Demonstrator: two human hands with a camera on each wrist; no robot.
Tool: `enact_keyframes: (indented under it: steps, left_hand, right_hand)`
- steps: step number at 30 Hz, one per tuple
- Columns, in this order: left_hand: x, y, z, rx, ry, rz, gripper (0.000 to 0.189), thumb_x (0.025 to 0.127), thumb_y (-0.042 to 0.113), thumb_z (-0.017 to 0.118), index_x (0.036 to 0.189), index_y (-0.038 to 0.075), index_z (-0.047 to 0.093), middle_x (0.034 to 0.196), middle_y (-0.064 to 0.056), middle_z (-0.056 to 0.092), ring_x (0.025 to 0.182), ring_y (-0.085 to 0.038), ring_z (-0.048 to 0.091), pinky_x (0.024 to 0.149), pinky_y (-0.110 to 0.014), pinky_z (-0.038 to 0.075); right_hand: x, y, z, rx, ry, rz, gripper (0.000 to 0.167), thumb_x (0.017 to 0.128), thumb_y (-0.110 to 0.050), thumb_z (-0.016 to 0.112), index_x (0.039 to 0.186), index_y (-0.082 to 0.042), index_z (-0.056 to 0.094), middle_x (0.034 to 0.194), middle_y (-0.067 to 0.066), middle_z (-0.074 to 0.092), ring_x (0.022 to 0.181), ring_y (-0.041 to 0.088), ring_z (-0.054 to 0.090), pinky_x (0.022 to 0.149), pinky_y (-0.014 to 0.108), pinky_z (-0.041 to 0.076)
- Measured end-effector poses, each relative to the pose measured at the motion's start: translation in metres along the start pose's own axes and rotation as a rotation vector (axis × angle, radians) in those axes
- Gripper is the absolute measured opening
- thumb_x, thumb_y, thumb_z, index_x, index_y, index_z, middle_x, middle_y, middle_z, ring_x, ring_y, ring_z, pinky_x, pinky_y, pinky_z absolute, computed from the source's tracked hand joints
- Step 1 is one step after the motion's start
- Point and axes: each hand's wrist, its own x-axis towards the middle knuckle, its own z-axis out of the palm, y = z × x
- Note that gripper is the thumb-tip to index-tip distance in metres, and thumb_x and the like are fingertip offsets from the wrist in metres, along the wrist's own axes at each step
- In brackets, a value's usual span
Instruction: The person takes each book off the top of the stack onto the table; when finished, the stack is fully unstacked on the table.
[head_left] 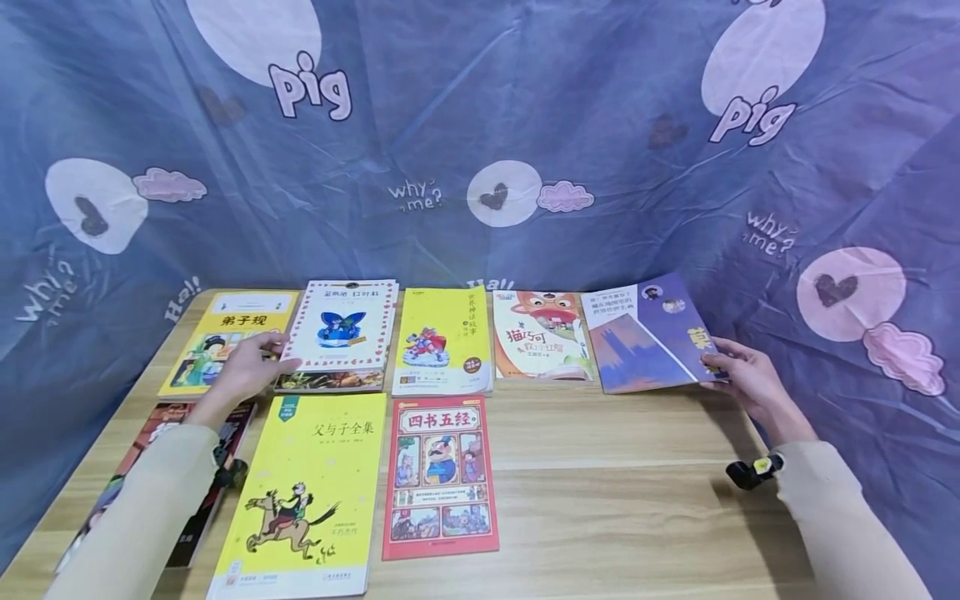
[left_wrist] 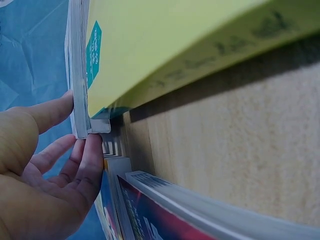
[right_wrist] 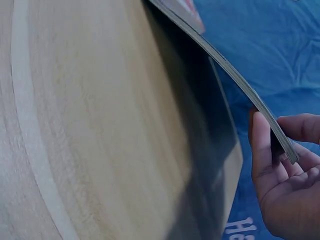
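My left hand (head_left: 247, 367) pinches the left edge of a white book (head_left: 348, 304) with a red heart border, which lies on another book with a dark, colourful cover (head_left: 337, 381). In the left wrist view the thumb is on one face of the white book's page block (left_wrist: 78, 75) and the fingertips are at its edge. On the right, my right hand (head_left: 750, 383) holds a purple and white book (head_left: 637, 354) by its right edge. That thin book (right_wrist: 235, 75) bends up off the wooden table in the right wrist view, between thumb and fingers.
A yellow book (head_left: 225, 321) stands left of the white one; another yellow book (head_left: 442, 317) and a white-and-red book (head_left: 540, 350) are to its right. In front lie dark books (head_left: 198, 508) under the left sleeve, a large yellow book (head_left: 300, 475) and a red book (head_left: 441, 500).
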Motion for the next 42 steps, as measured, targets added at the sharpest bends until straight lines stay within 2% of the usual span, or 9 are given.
enact_keyframes:
  steps: [5,8,12,15,17,20,23,30,42]
  left_hand:
    - [0.000,0.001,0.000,0.011,0.014,-0.005,0.069,0.103,0.030,0.069,0.155,-0.008,0.044,0.137,-0.033,0.053,0.114,-0.042,0.056,0.070,-0.031,0.049]
    - [0.001,0.001,0.001,0.011,0.014,-0.010,0.069,0.103,0.030,0.069,0.155,-0.008,0.044,0.137,-0.033,0.052,0.113,-0.041,0.056,0.069,-0.031,0.049]
    - [0.000,0.001,0.001,0.004,0.009,-0.016,0.070,0.103,0.030,0.069,0.156,-0.007,0.043,0.138,-0.032,0.052,0.111,-0.040,0.055,0.068,-0.033,0.048]
    - [0.001,0.002,0.001,0.001,0.009,-0.013,0.070,0.103,0.031,0.069,0.156,-0.007,0.043,0.138,-0.032,0.052,0.110,-0.039,0.056,0.067,-0.033,0.048]
    - [0.001,0.002,0.001,0.000,0.006,-0.010,0.071,0.103,0.031,0.069,0.156,-0.008,0.042,0.138,-0.033,0.052,0.110,-0.040,0.057,0.067,-0.033,0.048]
    - [0.001,0.002,0.000,-0.002,-0.002,-0.010,0.073,0.103,0.031,0.069,0.157,-0.008,0.041,0.139,-0.033,0.051,0.110,-0.040,0.058,0.067,-0.032,0.049]
    - [0.002,0.001,-0.001,-0.002,-0.012,-0.015,0.074,0.103,0.032,0.069,0.158,-0.008,0.039,0.141,-0.034,0.050,0.108,-0.038,0.058,0.067,-0.033,0.049]
    - [0.002,0.002,-0.003,0.018,-0.020,-0.039,0.078,0.103,0.034,0.069,0.159,-0.008,0.035,0.142,-0.033,0.050,0.106,-0.036,0.059,0.067,-0.033,0.049]
    - [0.003,0.002,-0.002,0.008,-0.039,-0.009,0.078,0.102,0.034,0.070,0.158,-0.009,0.038,0.142,-0.031,0.052,0.117,-0.040,0.057,0.076,-0.033,0.051]
  right_hand:
    - [0.008,0.008,-0.002,-0.056,0.036,0.028,0.037,0.103,0.001,0.062,0.101,-0.034,0.073,0.085,-0.009,0.074,0.071,0.006,0.071,0.064,0.024,0.063]
    - [0.010,0.014,-0.002,-0.060,0.041,0.051,0.032,0.103,-0.001,0.063,0.104,-0.033,0.070,0.131,-0.008,0.062,0.074,0.004,0.071,0.067,0.022,0.063]
    - [0.011,0.021,-0.001,-0.118,0.078,0.065,0.025,0.103,-0.005,0.065,0.122,-0.021,0.065,0.138,-0.005,0.051,0.076,0.001,0.070,0.069,0.021,0.063]
    - [0.008,0.023,0.001,-0.373,0.153,0.014,0.038,0.103,-0.011,0.066,0.139,0.000,0.060,0.089,-0.022,0.065,0.070,-0.003,0.067,0.064,0.020,0.061]
    - [0.005,0.023,0.003,-0.628,0.219,-0.048,0.047,0.102,-0.016,0.066,0.141,0.010,0.058,0.079,-0.017,0.070,0.066,-0.005,0.063,0.061,0.019,0.058]
    - [-0.001,0.021,0.009,-0.953,0.336,-0.139,0.046,0.099,-0.022,0.068,0.135,0.007,0.066,0.087,0.005,0.080,0.068,-0.011,0.053,0.063,0.020,0.049]
    - [-0.006,0.017,0.020,-1.084,0.424,-0.218,0.040,0.098,-0.024,0.068,0.129,0.000,0.072,0.111,0.022,0.079,0.069,-0.018,0.045,0.066,0.020,0.042]
    - [-0.003,0.007,0.085,-0.917,0.346,-0.390,0.032,0.097,-0.011,0.069,0.123,0.006,0.073,0.106,0.032,0.077,0.066,-0.024,0.049,0.063,0.006,0.044]
    - [0.013,0.023,0.265,-0.635,-0.059,-0.408,0.031,0.095,-0.003,0.070,0.125,0.007,0.072,0.105,0.028,0.077,0.078,0.022,0.071,0.065,0.021,0.058]
